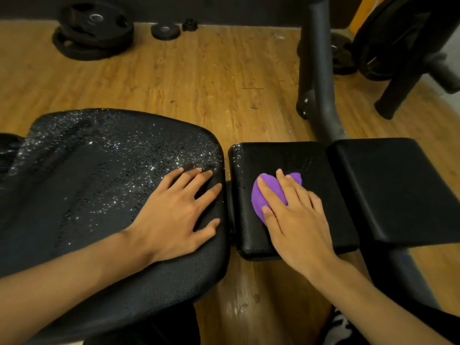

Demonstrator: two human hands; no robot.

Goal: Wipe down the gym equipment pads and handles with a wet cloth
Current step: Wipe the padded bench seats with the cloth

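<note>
The large seat pad (87, 183) on the left glitters with water droplets across most of its top, so it appears already wetted or wiped, though the beads suggest it may need another pass. The middle pad (286, 158) is the one being worked: droplets sit along its left edge and faint streaks show near its far side, so it looks partly done. The right pad (398, 190) shows no droplets or streaks and seems not yet wiped. No handle can be made out, so the handles probably remain to do. The left hand (174, 215) lies flat on the near right corner of the large pad, fingers spread and holding nothing. The right hand (293, 220) presses with straight fingers on the purple cloth (258, 200), pinning it bunched against the middle pad rather than gripping it
</note>
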